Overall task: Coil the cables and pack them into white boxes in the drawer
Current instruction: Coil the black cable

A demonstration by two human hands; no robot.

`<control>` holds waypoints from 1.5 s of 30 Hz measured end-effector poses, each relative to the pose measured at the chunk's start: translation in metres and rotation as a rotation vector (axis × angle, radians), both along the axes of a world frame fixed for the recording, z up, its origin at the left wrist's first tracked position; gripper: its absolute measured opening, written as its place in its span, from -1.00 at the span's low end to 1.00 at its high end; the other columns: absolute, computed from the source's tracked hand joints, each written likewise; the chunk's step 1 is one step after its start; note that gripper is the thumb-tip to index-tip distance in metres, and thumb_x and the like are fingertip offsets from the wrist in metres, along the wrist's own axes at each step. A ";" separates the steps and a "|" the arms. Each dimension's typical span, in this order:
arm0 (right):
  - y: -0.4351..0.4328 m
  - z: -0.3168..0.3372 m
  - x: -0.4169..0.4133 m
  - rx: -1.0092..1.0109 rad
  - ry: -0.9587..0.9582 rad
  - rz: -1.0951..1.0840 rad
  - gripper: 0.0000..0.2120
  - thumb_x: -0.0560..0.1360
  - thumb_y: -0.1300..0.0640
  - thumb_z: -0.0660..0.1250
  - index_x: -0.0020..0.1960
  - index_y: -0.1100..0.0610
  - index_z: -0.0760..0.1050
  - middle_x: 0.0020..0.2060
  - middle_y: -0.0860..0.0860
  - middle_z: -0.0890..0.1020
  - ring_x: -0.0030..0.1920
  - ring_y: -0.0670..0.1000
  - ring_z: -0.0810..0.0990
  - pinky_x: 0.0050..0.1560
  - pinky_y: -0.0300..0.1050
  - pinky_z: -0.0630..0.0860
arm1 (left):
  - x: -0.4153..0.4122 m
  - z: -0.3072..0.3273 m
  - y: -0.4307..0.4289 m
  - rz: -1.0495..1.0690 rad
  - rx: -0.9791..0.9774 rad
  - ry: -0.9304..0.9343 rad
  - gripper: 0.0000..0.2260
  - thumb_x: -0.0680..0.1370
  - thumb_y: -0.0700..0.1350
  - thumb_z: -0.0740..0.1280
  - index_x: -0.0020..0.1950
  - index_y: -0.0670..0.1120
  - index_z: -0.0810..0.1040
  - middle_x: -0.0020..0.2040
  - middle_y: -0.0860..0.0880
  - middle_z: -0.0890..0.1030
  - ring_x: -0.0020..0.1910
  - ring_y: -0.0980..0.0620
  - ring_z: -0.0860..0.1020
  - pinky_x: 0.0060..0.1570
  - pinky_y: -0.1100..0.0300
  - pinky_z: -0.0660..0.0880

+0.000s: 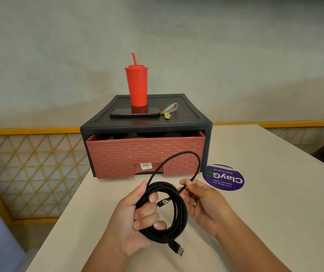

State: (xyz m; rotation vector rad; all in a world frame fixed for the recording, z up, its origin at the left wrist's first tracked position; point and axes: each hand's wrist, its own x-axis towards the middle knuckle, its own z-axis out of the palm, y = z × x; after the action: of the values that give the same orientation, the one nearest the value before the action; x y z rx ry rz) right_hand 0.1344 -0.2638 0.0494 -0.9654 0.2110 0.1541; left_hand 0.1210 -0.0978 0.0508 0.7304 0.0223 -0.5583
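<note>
A black cable (178,211) is wound into a coil above the table. My left hand (137,216) grips the coil's left side, fingers curled through the loops. My right hand (202,201) pinches the free strand at the coil's upper right; that strand arcs up in one large loop before the drawer. A plug end (176,249) hangs below the coil. The reddish woven-pattern drawer (145,154) sits slightly pulled out of its black cabinet (188,118). Dark contents show at the gap; no white boxes are visible.
A red tumbler with a straw (137,85), a black phone (134,112) and a pink-green strap with a clip (168,110) lie on the cabinet top. A purple round sticker (224,178) is on the beige table (275,193). A yellow lattice railing (29,169) runs at left.
</note>
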 end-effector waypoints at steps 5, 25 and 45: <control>0.004 -0.003 -0.003 0.070 0.056 0.062 -0.78 0.58 0.29 0.13 -0.11 0.29 0.52 -0.53 0.05 0.50 -0.60 -0.09 0.49 -0.58 -0.29 0.46 | 0.000 0.000 0.001 -0.011 0.042 -0.034 -0.67 0.30 0.04 0.47 -0.42 -0.17 0.45 -0.70 0.07 0.16 -0.76 0.15 0.17 -0.56 0.24 0.33; 0.019 -0.008 -0.017 -0.088 -0.231 0.522 -0.48 0.24 0.33 0.38 0.19 0.28 0.43 -0.40 0.08 0.49 -0.25 0.05 0.62 -0.14 -0.14 0.54 | -0.003 0.008 0.002 0.135 0.207 -0.127 -0.72 0.38 0.05 0.27 -0.38 -0.15 0.41 -0.66 0.08 0.11 -0.71 0.14 0.12 -0.53 0.24 0.34; -0.041 -0.013 0.017 -1.205 -0.205 -0.130 -0.71 0.52 0.26 0.25 -0.33 0.01 0.50 -0.52 -0.04 0.51 -0.46 -0.05 0.46 -0.27 -0.17 0.42 | 0.012 0.009 0.035 0.461 0.145 -0.213 -0.71 0.42 0.07 0.24 -0.38 -0.11 0.37 -0.68 0.10 0.13 -0.73 0.18 0.11 -0.57 0.30 0.35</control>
State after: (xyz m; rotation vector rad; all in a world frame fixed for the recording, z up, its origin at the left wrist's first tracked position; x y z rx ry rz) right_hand 0.1513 -0.3046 0.0363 -2.1451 0.1675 -0.2323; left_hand 0.1332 -0.0628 0.0599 0.8896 0.0325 -0.0368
